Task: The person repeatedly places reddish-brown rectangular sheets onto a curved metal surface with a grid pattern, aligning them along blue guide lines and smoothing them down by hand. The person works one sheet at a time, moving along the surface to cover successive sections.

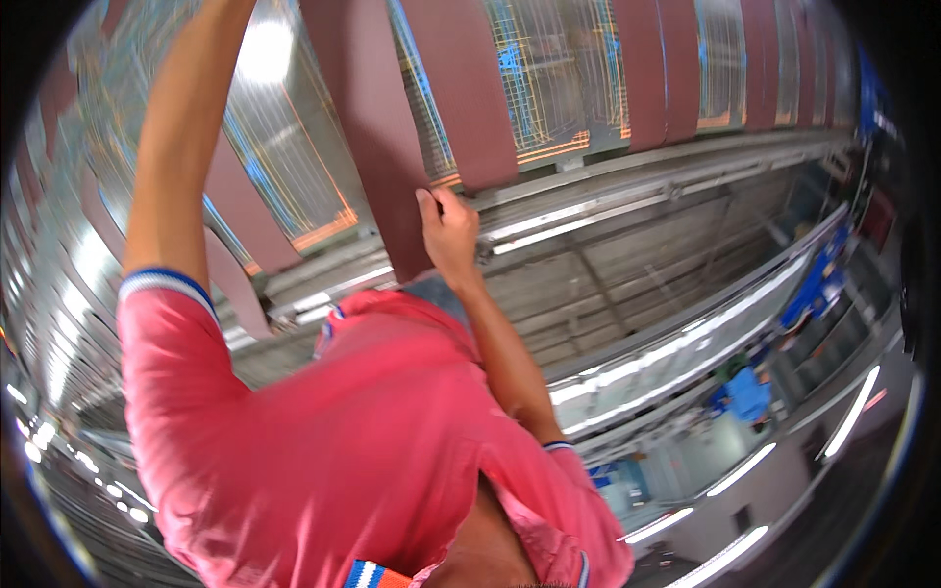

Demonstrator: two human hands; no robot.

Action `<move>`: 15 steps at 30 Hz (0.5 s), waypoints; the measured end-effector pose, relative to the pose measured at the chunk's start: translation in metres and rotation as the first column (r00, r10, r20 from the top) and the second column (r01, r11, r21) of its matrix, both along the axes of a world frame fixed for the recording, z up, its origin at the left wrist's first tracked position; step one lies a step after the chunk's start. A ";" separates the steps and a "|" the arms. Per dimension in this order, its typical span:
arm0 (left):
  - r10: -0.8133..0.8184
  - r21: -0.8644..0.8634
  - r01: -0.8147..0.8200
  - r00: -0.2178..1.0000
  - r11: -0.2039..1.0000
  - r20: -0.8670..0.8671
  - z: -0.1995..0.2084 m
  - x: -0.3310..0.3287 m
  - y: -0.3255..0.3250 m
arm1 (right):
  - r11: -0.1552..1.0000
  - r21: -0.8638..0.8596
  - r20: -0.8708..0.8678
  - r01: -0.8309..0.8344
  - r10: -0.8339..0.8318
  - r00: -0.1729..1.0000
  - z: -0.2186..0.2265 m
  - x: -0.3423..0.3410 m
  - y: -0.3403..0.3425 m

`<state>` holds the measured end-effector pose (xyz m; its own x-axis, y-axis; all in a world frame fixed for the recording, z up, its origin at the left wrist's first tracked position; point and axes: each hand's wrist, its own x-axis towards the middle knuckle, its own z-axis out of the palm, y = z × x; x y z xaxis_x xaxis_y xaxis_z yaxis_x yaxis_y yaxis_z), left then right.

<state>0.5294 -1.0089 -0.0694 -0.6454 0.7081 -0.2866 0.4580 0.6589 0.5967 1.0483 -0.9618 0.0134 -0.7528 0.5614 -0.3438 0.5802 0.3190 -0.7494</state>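
Note:
A long brown-maroon strip of flat material (377, 127) runs from the top of the view down over the near edge of a table (559, 93) marked with coloured lines. My right hand (452, 235) is at this strip's right edge near its lower end, with fingers closed on it. The strip's lower end hangs past the table edge in front of my shirt. My left arm (181, 137) stretches up across the table and leaves the view at the top, so the left hand is out of sight.
More brown strips (470, 98) lie side by side across the table to both sides. A metal rail (608, 206) runs along the table's near edge. Blue material (750, 394) and bright lamps (740, 470) show at the lower right.

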 end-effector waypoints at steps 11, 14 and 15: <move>0.122 -0.172 -0.137 0.988 0.976 -0.095 0.022 0.033 0.009 | 0.999 -0.036 0.015 -0.018 0.018 1.000 -0.016 0.009 0.008; 0.126 -0.181 -0.143 0.987 0.973 -0.101 0.026 0.034 0.014 | 0.999 -0.031 -0.006 -0.015 0.015 1.000 -0.016 0.008 0.007; 0.128 -0.186 -0.145 0.987 0.972 -0.102 0.027 0.034 0.014 | 0.999 -0.029 -0.001 -0.021 0.021 1.000 -0.016 0.008 0.007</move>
